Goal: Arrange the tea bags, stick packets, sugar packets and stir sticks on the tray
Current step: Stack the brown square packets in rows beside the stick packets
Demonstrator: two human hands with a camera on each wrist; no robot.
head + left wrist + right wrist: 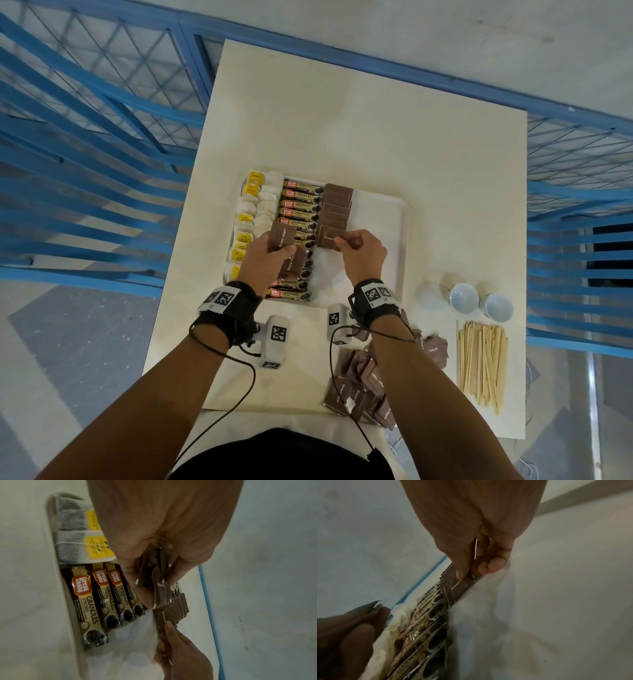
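Observation:
A white tray point(399, 240) holds a column of tea bags point(246, 219) with yellow tags, a column of coffee stick packets point(303, 209), and a row of brown sugar packets point(337, 205). My left hand point(270, 253) grips a small stack of brown sugar packets point(281, 238) above the stick packets point(85, 601). My right hand point(356, 251) pinches one brown sugar packet point(329, 236) at the near end of the sugar row; the wrist view shows thumb and finger on that sugar packet point(458, 588). Stir sticks point(481, 365) lie on the table at the right.
A loose pile of brown sugar packets point(363, 383) lies near the table's front edge. Two small white cups point(479, 301) stand right of the tray. Blue railings point(85, 154) flank the white table point(376, 137) on both sides.

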